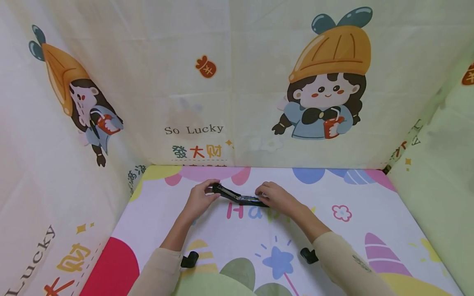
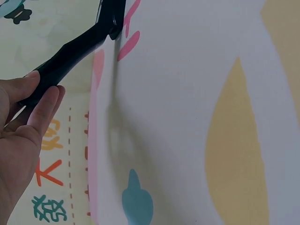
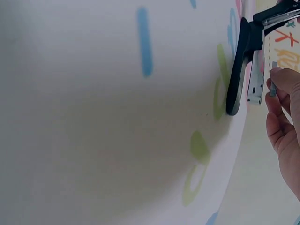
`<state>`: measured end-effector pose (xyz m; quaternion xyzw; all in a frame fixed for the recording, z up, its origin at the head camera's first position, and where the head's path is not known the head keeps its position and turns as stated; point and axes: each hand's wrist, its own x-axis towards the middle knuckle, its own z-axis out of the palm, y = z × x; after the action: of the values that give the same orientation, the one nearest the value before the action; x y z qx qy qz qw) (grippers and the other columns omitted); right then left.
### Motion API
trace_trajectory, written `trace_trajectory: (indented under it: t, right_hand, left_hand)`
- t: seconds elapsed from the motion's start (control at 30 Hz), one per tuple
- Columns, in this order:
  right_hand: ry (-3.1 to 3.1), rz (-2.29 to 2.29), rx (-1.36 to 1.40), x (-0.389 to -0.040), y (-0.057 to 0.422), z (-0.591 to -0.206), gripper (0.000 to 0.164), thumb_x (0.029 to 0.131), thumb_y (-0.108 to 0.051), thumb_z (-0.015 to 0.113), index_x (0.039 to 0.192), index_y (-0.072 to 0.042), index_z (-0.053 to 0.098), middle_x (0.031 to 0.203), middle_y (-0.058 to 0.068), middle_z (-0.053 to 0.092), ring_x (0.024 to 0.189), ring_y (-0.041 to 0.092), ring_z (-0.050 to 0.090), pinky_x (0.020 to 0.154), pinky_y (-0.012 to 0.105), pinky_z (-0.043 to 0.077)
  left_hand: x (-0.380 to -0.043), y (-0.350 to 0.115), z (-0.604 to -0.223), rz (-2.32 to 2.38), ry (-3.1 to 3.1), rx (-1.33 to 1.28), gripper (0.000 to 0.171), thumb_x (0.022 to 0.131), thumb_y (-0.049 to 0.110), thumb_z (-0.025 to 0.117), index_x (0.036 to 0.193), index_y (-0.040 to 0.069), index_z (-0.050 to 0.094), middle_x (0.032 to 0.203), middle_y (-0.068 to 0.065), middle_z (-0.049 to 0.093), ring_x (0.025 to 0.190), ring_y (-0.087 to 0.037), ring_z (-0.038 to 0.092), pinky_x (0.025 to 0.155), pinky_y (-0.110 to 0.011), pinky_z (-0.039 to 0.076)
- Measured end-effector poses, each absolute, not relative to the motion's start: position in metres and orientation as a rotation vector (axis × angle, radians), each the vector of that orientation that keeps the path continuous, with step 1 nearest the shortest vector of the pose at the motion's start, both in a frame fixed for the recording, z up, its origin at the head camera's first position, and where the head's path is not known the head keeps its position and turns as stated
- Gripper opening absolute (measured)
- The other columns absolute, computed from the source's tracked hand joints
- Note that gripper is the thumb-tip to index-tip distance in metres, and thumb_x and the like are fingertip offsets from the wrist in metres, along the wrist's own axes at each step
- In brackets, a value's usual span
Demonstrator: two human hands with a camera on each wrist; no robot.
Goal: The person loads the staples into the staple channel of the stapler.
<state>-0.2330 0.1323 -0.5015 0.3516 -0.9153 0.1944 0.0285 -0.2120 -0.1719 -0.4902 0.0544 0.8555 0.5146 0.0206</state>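
Note:
A black stapler (image 1: 228, 193) is folded wide open over the far half of the table. My left hand (image 1: 200, 201) pinches the end of its lifted top arm, thumb against fingers, as the left wrist view confirms on the black arm (image 2: 70, 54). In the right wrist view, the bare metal magazine (image 3: 255, 82) lies along the black base (image 3: 238, 70). Beside the magazine, my right hand (image 3: 288, 108) pinches a short grey strip of staples (image 3: 273, 78) between thumb and fingertips. From the head view, that right hand (image 1: 278, 198) covers the base's end.
The table (image 1: 274, 234) wears a white cloth with coloured prints. Behind it rises a cream printed curtain (image 1: 255, 94), with more fabric at both sides. Small black pieces (image 1: 190, 259) show at both sleeves.

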Motion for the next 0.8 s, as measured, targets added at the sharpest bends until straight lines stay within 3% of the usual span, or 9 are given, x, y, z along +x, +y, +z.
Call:
trace_trajectory:
  t: [0.8]
  right_hand:
    - [-2.867,0.591,1.141,-0.237,0.104,-0.502,0.017,0.093,-0.011,0.077,0.110,-0.008,0.078,0.105,0.007,0.073,0.096,0.021,0.065,0.090,0.034,0.059]
  left_hand:
    - [-0.211,-0.172,-0.488,1.571,2.685,0.219,0.047,0.092,0.003,0.076,0.136,0.012,0.066,0.134,-0.009,0.068,0.117,-0.030,0.069,0.095,-0.041,0.061]
